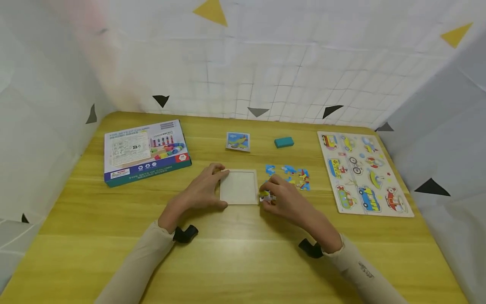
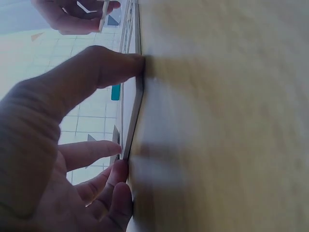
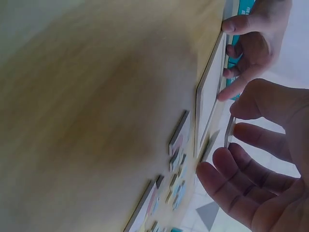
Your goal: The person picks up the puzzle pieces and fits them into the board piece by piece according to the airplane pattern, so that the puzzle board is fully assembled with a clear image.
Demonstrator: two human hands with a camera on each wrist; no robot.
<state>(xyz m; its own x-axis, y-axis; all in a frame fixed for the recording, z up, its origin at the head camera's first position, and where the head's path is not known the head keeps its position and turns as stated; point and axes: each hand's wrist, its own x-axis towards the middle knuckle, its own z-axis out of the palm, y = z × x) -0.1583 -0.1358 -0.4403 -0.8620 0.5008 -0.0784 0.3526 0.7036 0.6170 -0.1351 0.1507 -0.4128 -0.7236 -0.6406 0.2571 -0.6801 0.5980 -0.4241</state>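
A square, pale wooden puzzle tray [image 1: 238, 188] with a raised rim lies on the table. My left hand [image 1: 203, 188] grips its left side, thumb at the near corner and fingers at the far corner. In the left wrist view the thumb [image 2: 116, 65] presses the tray's edge. Just right of the tray my right hand [image 1: 284, 198] pinches a jigsaw piece [image 1: 267, 195] with some yellow on it. The piece [image 3: 230, 133] is raised above the table in the right wrist view. Several loose blue, yellow and red jigsaw pieces [image 1: 289, 169] lie beyond that hand.
At the left lies a beaded-boxes carton [image 1: 148, 150]. A small airplane picture puzzle [image 1: 238, 141] and a teal block [image 1: 284, 142] sit toward the back. On the right is a vehicle peg board [image 1: 364, 173]. A white curtain [image 1: 265, 63] hangs behind the table.
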